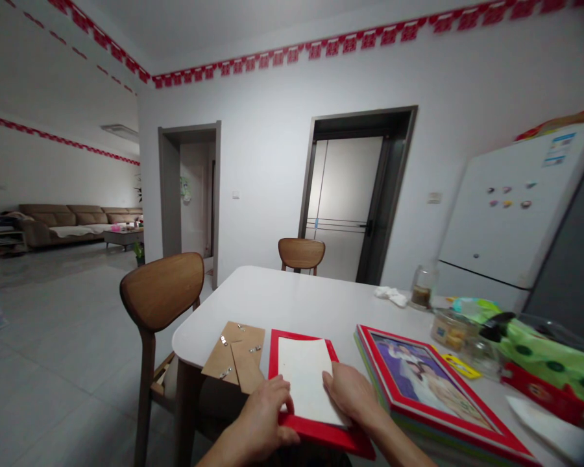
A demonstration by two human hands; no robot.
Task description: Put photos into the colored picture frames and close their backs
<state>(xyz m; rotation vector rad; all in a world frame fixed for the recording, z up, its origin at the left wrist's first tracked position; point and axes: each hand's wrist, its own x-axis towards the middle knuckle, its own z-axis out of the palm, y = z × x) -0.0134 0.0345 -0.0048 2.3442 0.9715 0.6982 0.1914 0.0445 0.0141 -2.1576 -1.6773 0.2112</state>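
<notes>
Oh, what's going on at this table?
A person has both hands on a white sheet lying over a red picture frame. The left hand is at the near left corner, its thumb by the frame's edge; the right hand is at the sheet's right edge. On the white table, brown boards with small metal clips lie to the left, and a red-framed photo tops a stack to the right.

Flat red rectangular frame (328, 433): smooth, plastic-looking, faint sheen. White rectangular sheet (304, 371): matt, paper-like. Tan fibreboard-looking panels (246, 355): matt; small silvery clips (224, 373): shiny metal. White rounded-corner tabletop (282, 295): smooth, low gloss. Brown curved chair back (168, 290): satin wood.
</notes>
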